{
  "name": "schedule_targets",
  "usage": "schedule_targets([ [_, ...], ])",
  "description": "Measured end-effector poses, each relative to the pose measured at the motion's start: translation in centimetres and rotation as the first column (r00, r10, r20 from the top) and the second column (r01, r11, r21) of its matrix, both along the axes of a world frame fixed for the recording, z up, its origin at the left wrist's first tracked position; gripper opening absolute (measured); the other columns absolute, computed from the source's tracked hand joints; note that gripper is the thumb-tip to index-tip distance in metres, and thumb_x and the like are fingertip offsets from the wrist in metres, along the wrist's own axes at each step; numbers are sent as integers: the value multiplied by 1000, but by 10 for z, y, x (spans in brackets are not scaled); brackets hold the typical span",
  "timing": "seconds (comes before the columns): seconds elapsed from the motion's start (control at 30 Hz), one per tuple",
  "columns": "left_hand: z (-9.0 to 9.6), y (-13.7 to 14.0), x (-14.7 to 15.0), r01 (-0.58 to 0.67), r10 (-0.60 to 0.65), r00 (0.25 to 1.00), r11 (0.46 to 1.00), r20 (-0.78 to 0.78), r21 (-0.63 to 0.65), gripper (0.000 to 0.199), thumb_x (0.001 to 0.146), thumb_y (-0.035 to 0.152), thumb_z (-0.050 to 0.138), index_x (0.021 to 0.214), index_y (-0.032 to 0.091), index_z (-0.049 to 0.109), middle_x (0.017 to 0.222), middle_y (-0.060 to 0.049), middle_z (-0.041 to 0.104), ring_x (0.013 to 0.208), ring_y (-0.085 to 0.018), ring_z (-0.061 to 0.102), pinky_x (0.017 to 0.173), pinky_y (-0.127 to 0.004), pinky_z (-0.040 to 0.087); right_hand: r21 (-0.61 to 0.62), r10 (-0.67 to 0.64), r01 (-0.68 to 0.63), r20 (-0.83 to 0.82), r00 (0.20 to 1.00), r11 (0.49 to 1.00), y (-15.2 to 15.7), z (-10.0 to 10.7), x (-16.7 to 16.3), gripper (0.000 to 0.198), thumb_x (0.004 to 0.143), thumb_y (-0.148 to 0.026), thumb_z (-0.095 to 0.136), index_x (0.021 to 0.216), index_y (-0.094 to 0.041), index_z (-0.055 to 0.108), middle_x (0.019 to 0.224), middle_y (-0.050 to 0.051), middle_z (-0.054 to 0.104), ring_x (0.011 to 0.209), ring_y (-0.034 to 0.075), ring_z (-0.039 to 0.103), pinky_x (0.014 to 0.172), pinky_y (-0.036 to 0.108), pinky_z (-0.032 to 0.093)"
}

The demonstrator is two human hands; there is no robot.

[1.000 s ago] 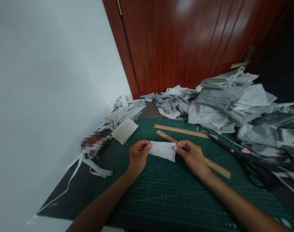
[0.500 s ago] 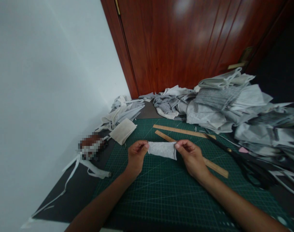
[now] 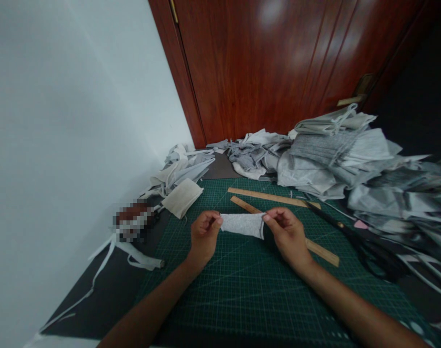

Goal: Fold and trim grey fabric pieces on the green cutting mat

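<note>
A small light-grey piece of fabric (image 3: 242, 225) is stretched between my two hands, above a green cutting mat (image 3: 242, 285). My left hand (image 3: 205, 234) pinches its left end between thumb and fingers. At the other end, my right hand (image 3: 288, 236) grips the upper right corner the same way. Behind the fabric lies a wooden ruler (image 3: 245, 204), partly hidden by the right hand. Another wooden ruler (image 3: 273, 196) lies farther back on the mat. Black scissors (image 3: 358, 241) rest to the right of my right hand.
Piles of grey fabric (image 3: 314, 159) line the back and right side. A folded beige cloth (image 3: 183, 198) lies at the mat's left edge, near more scraps (image 3: 186, 166) along the white wall (image 3: 78, 145). A red-brown door (image 3: 256, 67) stands behind. White strips (image 3: 104, 270) trail at left.
The view has shifted slightly, so the surroundings sit a little farther left. Both hands keep their hold on the fabric, whose lower edge slants a little differently.
</note>
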State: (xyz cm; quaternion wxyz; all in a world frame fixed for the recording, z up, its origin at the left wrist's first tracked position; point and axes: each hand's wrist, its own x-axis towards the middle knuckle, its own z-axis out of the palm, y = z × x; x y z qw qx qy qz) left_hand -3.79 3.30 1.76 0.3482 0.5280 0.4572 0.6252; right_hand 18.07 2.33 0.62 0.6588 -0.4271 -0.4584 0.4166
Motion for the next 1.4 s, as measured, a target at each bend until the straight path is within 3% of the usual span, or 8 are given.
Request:
schedule_targets([
  [0.1,2,-1,1,-5,5,1000,1000,1,10,18,74,30,79,81,18,68,76,-1,69,69,-13,64,64,-22,50,-19,-8,7,-69,998,1000,2,-1,0,33,75,-36,84,100,-24,65,79,-1,75,74,18,68,72,30,51],
  [0.27,2,-2,1,-2,2,1000,1000,-31,-7,41,77,29,76,116,18,71,78,1,70,65,-12,62,60,-21,49,-66,-2,2,-8,1000,998,3,-1,2,36,76,-39,81,106,-22,70,84,2,78,79,21,71,75,33,53],
  [0.43,2,-4,0,0,-5,988,999,-153,-33,20,80,29,72,95,19,79,85,-4,76,74,-16,68,66,-25,51,-82,-62,72,119,991,994,2,-1,5,31,77,-42,77,100,-21,77,90,5,80,83,24,72,77,37,54],
  [0.67,1,-4,1,-13,7,991,999,-132,-40,15,77,31,72,85,18,75,71,-1,71,63,-14,62,59,-23,46,4,-89,91,268,959,996,-2,-2,6,20,85,-40,71,92,-23,77,87,4,78,80,22,69,75,35,53],
  [0.83,1,-3,1,-16,9,989,999,-147,-49,17,80,34,68,83,18,73,71,-1,70,64,-14,61,60,-23,46,3,-64,65,233,970,998,-2,-5,3,17,87,-38,71,92,-22,71,81,1,71,74,19,65,69,30,50],
  [1.17,1,-1,-2,-88,79,977,995,-199,-39,17,82,35,65,82,18,69,70,1,66,64,-15,58,62,-25,45,-32,-21,26,130,991,999,-2,-9,-2,24,82,-38,76,99,-23,73,87,2,74,83,21,69,79,34,55],
  [1.4,-2,-1,-3,-114,104,966,993,-235,-27,19,86,38,62,85,19,66,71,1,63,64,-15,56,60,-25,44,8,-27,26,236,971,1000,-4,-6,-2,25,86,-39,71,104,-23,78,95,5,80,88,24,73,83,39,59],
])
